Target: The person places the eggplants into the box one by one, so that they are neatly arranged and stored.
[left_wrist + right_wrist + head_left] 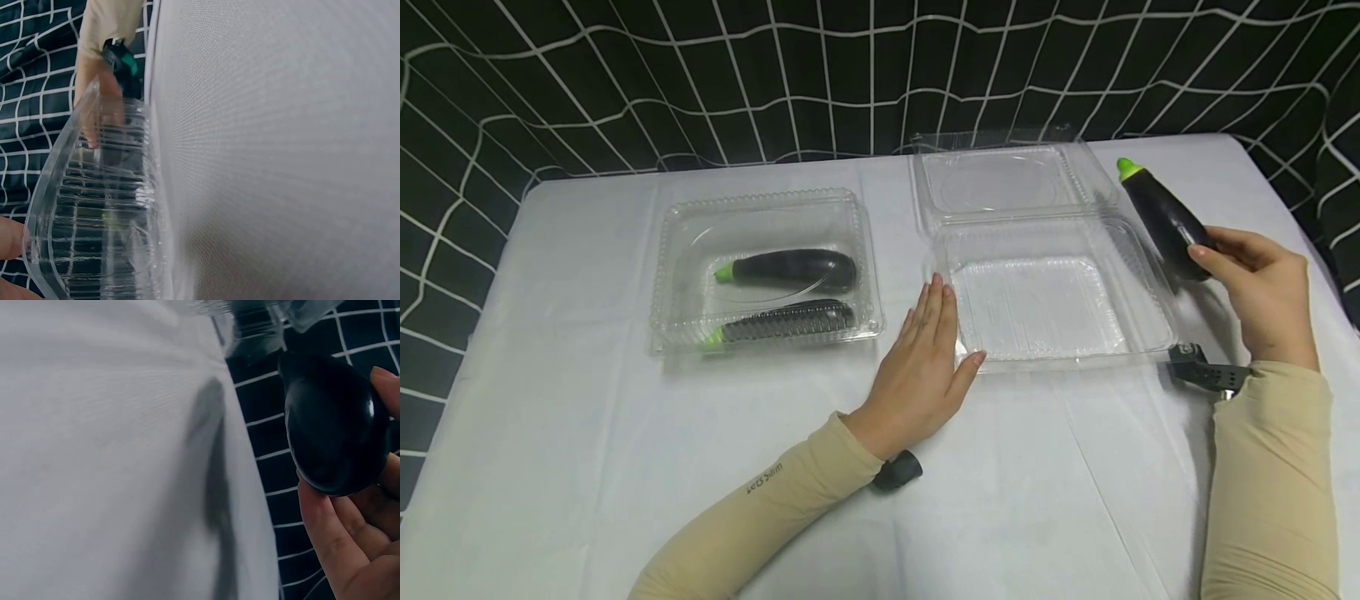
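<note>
My right hand (1262,279) grips a dark eggplant (1167,215) by its thick end, its green stem tip pointing to the far left. In the right wrist view, thumb and fingers hold the rounded end of the eggplant (334,425) above the white cloth. An open clear plastic clamshell container (1037,308) lies just left of it, lid folded back, with nothing inside. My left hand (917,367) lies with straight fingers along the container's left edge. In the left wrist view, fingertips meet the rim of the container (94,206).
A closed clear clamshell container (760,225) at the left holds two eggplants (797,269). The white-clothed table (760,467) ends at a dark curtain (820,75) with a white grid behind. Black wrist camera mounts (1206,371) sit under both wrists.
</note>
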A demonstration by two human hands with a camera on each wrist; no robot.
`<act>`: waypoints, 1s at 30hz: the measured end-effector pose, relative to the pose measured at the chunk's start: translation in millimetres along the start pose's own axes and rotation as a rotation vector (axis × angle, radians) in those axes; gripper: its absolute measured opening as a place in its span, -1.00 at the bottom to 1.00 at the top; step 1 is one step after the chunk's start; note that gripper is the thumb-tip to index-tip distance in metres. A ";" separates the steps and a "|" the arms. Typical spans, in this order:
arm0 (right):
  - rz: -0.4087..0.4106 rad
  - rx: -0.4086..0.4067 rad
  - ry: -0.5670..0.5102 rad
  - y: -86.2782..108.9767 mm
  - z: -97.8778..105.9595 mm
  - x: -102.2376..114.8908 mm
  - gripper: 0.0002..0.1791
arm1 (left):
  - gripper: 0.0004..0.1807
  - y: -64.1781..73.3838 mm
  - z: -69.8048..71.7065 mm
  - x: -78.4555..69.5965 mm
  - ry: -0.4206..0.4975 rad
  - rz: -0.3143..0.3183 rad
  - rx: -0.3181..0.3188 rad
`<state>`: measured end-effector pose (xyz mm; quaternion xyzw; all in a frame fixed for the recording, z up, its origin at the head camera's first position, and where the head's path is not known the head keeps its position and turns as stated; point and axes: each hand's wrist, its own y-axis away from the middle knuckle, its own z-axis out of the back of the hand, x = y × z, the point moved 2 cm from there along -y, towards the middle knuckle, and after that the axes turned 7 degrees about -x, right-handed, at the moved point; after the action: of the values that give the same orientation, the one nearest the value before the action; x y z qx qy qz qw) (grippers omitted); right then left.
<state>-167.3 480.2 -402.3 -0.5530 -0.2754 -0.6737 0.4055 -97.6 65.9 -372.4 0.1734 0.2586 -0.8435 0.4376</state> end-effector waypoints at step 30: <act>0.139 0.057 0.222 58.0 -13.7 98.0 -0.53 | -0.23 0.9 1.6 -6.1 -0.287 0.014 0.042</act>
<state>-130.9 415.0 -315.1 -0.4811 -0.2089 -0.6928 0.4950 -93.7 68.5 -368.2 0.0618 0.1746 -0.8618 0.4723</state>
